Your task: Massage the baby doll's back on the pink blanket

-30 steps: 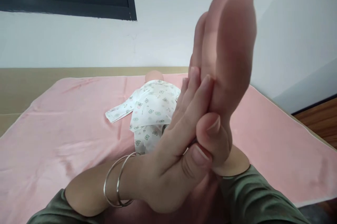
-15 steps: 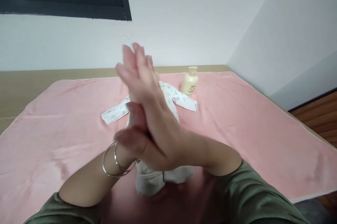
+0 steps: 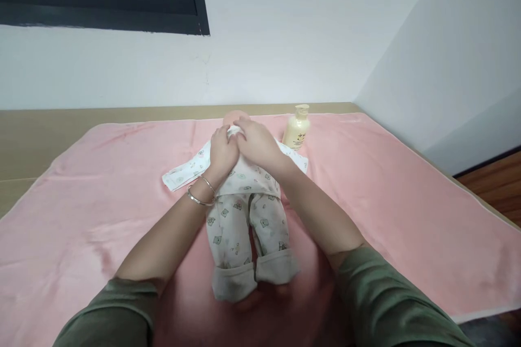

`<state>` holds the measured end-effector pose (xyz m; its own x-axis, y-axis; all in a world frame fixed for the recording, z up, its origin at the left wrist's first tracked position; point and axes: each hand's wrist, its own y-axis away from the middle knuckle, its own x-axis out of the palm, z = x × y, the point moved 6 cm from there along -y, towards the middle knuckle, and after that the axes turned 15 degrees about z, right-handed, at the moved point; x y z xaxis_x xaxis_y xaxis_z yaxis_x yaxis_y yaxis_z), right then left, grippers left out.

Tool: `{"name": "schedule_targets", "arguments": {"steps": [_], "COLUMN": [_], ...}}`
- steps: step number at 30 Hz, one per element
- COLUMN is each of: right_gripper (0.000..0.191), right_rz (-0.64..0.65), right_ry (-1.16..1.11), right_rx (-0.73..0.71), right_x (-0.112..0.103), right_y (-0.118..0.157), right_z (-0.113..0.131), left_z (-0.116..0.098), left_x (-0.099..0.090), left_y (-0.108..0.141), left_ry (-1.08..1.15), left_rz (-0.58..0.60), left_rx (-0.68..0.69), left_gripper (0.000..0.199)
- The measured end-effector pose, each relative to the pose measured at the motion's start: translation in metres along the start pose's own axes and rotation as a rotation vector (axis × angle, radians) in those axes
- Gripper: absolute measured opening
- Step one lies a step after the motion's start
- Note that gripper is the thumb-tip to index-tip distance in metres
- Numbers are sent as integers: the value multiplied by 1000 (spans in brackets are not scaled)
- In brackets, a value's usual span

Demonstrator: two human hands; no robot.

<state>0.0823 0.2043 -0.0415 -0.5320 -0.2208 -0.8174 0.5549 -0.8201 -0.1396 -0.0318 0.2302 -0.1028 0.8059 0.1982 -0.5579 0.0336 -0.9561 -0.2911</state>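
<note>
A baby doll [image 3: 248,181], in a white printed top and trousers with turned-up cuffs, lies on a pink blanket [image 3: 366,216]. Its rounded head end [image 3: 234,117] points to the wall, and its feet are nearest me. My left hand [image 3: 223,150], below two silver bangles, lies on the upper left of the doll's top. Beside it, my right hand [image 3: 259,143] rests across the collar and upper right, fingers stretched toward the head. Both hands look open and laid on the doll, thumbs close together. They hide its neck and much of its chest.
A cream pump bottle [image 3: 297,128] stands upright just beyond the doll's right sleeve. Behind the blanket runs a tan ledge [image 3: 49,130] along the white wall [image 3: 285,37]. A dark window frame [image 3: 187,10] is at upper left, and wood panelling [image 3: 496,184] at far right.
My hands were pressed palm to palm, raised in front of the doll. They have parted and come down onto its upper body, so its trousers show now.
</note>
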Motion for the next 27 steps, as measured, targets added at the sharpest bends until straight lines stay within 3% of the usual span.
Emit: {"name": "schedule_targets", "arguments": {"steps": [2,5,9,12,17,19,21,23,27], "right_gripper": [38,43,48,51,65,60,55,55,59], "right_rz": [85,61,83,131,113,112,164,225,246], "right_ry": [14,46,119,124,293,367,381,324,186], "right_rx": [28,-25,-60,49,291,227,67,-52,50], "right_x": [25,45,50,46,49,54,60,59,44], "right_y": [-17,-32,-42,-44,-32,-29,-31,-35,-42], "right_z": [-16,-33,-60,-80,-70,-54,-43,-46,-76], "left_z": [13,17,21,30,39,41,42,42,40], "left_x": [3,5,6,8,10,9,9,10,10], "left_y": [-4,-7,-9,-10,-10,-10,-11,-11,-8], "left_ry": [-84,-182,-206,-234,-190,-161,-142,-132,-104], "left_rz": [67,130,73,17,-2,-4,10,25,-31], "left_rx": [-49,-45,-58,-121,-125,-119,-116,-112,-83], "left_gripper": [39,37,42,47,38,36,37,39,44]}}
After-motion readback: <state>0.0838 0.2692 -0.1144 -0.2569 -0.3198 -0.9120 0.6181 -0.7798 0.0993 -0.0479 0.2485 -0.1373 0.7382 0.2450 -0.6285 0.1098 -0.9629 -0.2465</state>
